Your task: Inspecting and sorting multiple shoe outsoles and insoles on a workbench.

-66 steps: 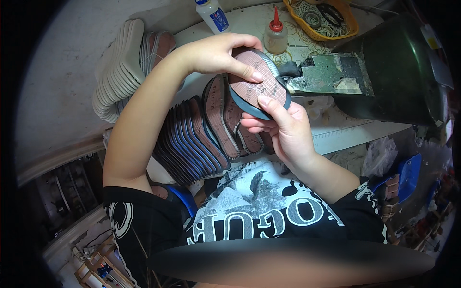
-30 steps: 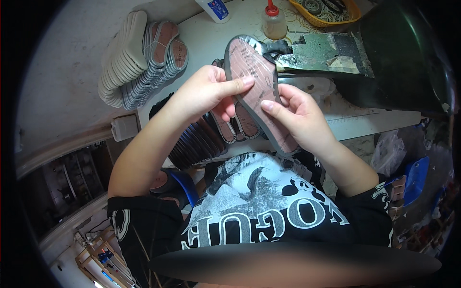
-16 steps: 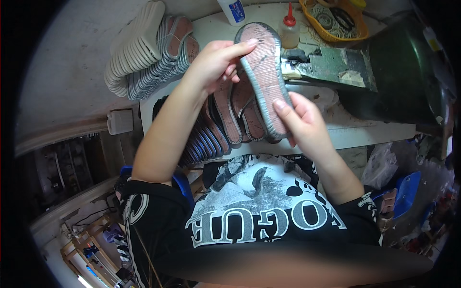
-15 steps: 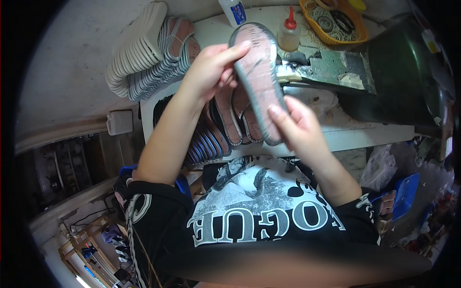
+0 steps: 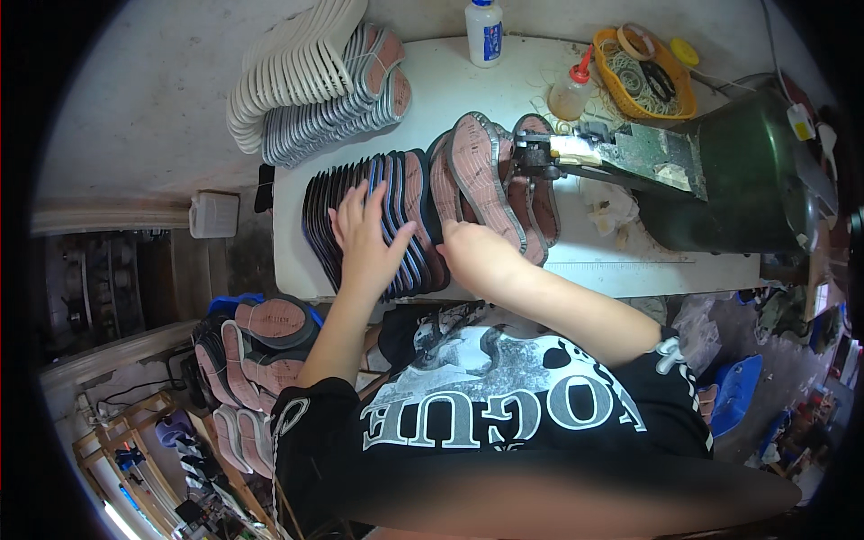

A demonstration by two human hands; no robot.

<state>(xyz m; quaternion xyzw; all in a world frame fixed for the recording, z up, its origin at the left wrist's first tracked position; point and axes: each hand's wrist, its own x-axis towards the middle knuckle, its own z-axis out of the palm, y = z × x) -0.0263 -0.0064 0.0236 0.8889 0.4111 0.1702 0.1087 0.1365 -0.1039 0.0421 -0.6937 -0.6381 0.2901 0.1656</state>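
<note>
At a packed row of soles [image 5: 394, 196] with both hands.

Stood on edge on the white bench [image 5: 432, 76], directly under the left hand [image 5: 367, 247] and just left of the right hand [image 5: 479, 254]. With left fingers spread apart over the row; with right fingers curled in at its right end, cannot tell whether clamped on a sole. Just beyond and right of the right fingers, a loose pile of pinkish soles [image 5: 477, 162], with the arm of a dark green machine [image 5: 733, 184] reaching across. Farther out past the right fingers, a red-tipped squeeze bottle [image 5: 569, 97] near a yellow basket [image 5: 691, 101]. Well beyond the left fingers, a tied bundle of grey-edged soles [image 5: 333, 130] beside white curved pieces [image 5: 297, 58].
</note>
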